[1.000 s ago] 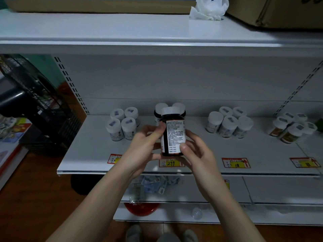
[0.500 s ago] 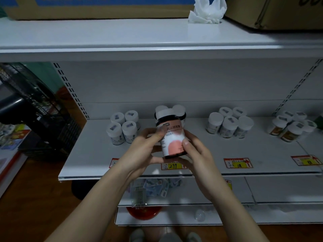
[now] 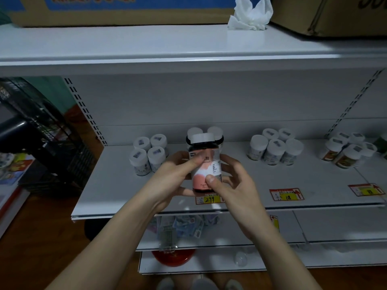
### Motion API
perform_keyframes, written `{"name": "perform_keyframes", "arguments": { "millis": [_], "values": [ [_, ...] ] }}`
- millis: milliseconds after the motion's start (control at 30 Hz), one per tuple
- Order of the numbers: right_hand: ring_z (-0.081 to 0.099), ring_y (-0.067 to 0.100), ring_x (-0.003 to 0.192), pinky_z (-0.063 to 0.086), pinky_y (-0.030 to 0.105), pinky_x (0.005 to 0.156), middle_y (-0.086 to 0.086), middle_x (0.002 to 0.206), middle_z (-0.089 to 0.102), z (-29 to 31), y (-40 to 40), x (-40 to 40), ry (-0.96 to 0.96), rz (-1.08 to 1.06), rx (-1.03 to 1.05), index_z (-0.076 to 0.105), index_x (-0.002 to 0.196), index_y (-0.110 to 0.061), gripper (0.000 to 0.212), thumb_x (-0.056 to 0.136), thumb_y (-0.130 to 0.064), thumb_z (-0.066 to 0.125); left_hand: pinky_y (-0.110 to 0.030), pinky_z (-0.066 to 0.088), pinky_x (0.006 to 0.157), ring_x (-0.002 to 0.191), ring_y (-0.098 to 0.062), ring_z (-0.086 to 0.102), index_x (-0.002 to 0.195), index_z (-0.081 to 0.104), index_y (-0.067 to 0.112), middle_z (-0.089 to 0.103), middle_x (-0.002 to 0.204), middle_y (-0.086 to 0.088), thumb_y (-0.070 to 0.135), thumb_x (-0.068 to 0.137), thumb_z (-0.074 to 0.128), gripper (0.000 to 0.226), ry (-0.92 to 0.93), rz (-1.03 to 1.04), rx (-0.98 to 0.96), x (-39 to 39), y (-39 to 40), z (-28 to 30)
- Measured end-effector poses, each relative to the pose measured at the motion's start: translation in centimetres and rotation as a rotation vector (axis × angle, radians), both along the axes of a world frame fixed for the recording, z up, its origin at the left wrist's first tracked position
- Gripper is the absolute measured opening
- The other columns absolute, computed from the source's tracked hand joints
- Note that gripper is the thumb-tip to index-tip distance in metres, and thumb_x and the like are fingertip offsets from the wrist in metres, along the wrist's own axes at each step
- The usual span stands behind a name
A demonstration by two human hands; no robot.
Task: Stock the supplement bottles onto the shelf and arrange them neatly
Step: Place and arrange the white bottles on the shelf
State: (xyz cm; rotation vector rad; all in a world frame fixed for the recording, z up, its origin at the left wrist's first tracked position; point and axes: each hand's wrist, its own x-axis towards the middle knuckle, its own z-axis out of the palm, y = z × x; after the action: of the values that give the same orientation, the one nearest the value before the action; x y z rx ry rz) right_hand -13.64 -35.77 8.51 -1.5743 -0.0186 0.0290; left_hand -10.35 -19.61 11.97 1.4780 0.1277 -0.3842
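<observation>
Both my hands, left [image 3: 176, 176] and right [image 3: 234, 185], grip the bottle [image 3: 205, 164] upright, directly before two matching bottles [image 3: 215, 132] on the shelf [image 3: 117, 185].

Handwritten "299" on the yellow price tag [image 3: 210, 199] at the shelf edge [image 3: 129, 214], lower centre of the frame — just under the held bottle [image 3: 206, 164]. "18" on a second price tag [image 3: 287, 194] right of centre, beside a red arrow. Fine print on the bottle's label, possibly "75g" near its foot, blurred; large lettering on the cardboard box [image 3: 117, 9] at upper left cut off, unreadable.
</observation>
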Motion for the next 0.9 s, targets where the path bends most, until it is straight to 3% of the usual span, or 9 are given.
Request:
{"name": "perform_keyframes", "arguments": {
  "millis": [267,333,467,567,633,733,900],
  "values": [
    [0.067,0.015,0.11,0.053,0.047,0.099,-0.008,0.118,0.071,0.7,0.1,0.4,0.021,0.083,-0.035,0.057,0.132,-0.029,0.055,0.083,-0.049,0.072,-0.034,0.059,0.061,0.097,-0.016,0.073,0.12,0.061,0.014,0.071,0.115,-0.006,0.046,0.074,0.072,0.057,-0.084,-0.068,0.076,-0.5,0.5,0.0],
    [0.065,0.013,0.114,0.052,0.044,0.101,-0.009,0.121,0.069,0.9,-0.1,0.4,-0.016,0.096,-0.064,0.056,0.133,-0.029,0.053,0.085,-0.042,0.074,-0.034,0.059,0.065,0.101,-0.015,0.072,0.124,0.059,0.019,0.069,0.12,-0.005,0.045,0.073,0.078,0.06,-0.126,-0.078,0.078,-0.5,0.8,-0.2],
    [0.059,0.006,0.12,0.052,0.023,0.094,-0.006,0.126,0.066,1.2,-1.0,0.9,-0.095,0.149,-0.023,0.051,0.138,-0.019,0.062,0.083,-0.006,0.075,-0.039,0.06,0.085,0.115,-0.017,0.066,0.129,0.057,0.026,0.067,0.125,0.004,0.038,0.064,0.087,0.073,-0.243,-0.12,0.055,-0.1,1.7,-0.4],
    [0.053,0.004,0.127,0.051,0.02,0.095,-0.01,0.126,0.063,1.7,-1.5,1.1,-0.148,0.195,0.029,0.053,0.128,-0.024,0.067,0.077,0.015,0.074,-0.023,0.052,0.095,0.122,-0.005,0.059,0.123,0.059,0.028,0.067,0.123,0.015,0.02,0.056,0.09,0.074,-0.385,-0.167,0.081,0.1,1.9,0.0],
    [0.053,0.005,0.126,0.049,0.021,0.098,-0.015,0.12,0.063,1.9,-1.8,1.2,-0.183,0.196,0.032,0.054,0.118,-0.026,0.069,0.071,0.021,0.074,-0.017,0.051,0.088,0.12,-0.001,0.058,0.113,0.065,0.034,0.068,0.116,0.021,0.007,0.049,0.09,0.074,-0.435,-0.204,0.053,0.1,1.9,0.4],
    [0.056,0.006,0.119,0.048,0.02,0.096,-0.018,0.111,0.063,2.2,-2.0,1.0,-0.213,0.178,0.035,0.053,0.112,-0.024,0.071,0.066,0.026,0.073,-0.019,0.051,0.089,0.121,-0.004,0.058,0.101,0.07,0.048,0.068,0.116,0.02,0.016,0.045,0.089,0.068,-0.483,-0.245,0.013,0.1,1.7,0.8],
    [0.055,0.009,0.124,0.048,0.023,0.101,-0.018,0.115,0.063,2.4,-2.0,0.7,-0.222,0.185,0.052,0.053,0.114,-0.026,0.071,0.068,0.023,0.075,-0.019,0.051,0.09,0.122,-0.003,0.057,0.103,0.07,0.047,0.068,0.116,0.02,0.014,0.048,0.088,0.067,-0.479,-0.238,-0.006,-0.1,1.5,0.9]
  ]
}}
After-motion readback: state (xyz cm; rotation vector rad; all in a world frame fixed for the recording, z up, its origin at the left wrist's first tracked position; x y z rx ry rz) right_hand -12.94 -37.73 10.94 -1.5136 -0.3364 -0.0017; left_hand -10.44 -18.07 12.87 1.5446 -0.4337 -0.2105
